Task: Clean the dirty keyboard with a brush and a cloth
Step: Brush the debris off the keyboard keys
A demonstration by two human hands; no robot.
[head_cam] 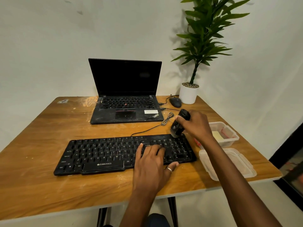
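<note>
The right grip (195, 123) is curled round the dark handle of a brush (179, 125), bristles down at the far right corner of the black keyboard (106, 154). They touch it or sit just above it; I cannot tell which. The left grip (150, 159), nearer the person and to the left of the right grip, lies flat on the keys with fingers spread, holding nothing and apparently pinning the board to the worktop (41, 145).

Just beyond the brush, the keyboard's cable (147, 129) loops loosely. A sweep carried past the rim could catch that loop and tug the board.

To the right of the brush grip stands a clear tub (229, 136) with something pale yellow inside, possibly the cloth. Its lid (229, 163) lies nearer the person. An outward stroke could flick grit into the open tub and foul what is in it.

Further off, beyond and left, an open laptop (126, 95) already looks dusty. Brushing away from the body would likely send more debris onto it. Near the pot (188, 94) sits a mouse (175, 102).

If the flat left grip eases, the light board may skate under the bristles.
</note>
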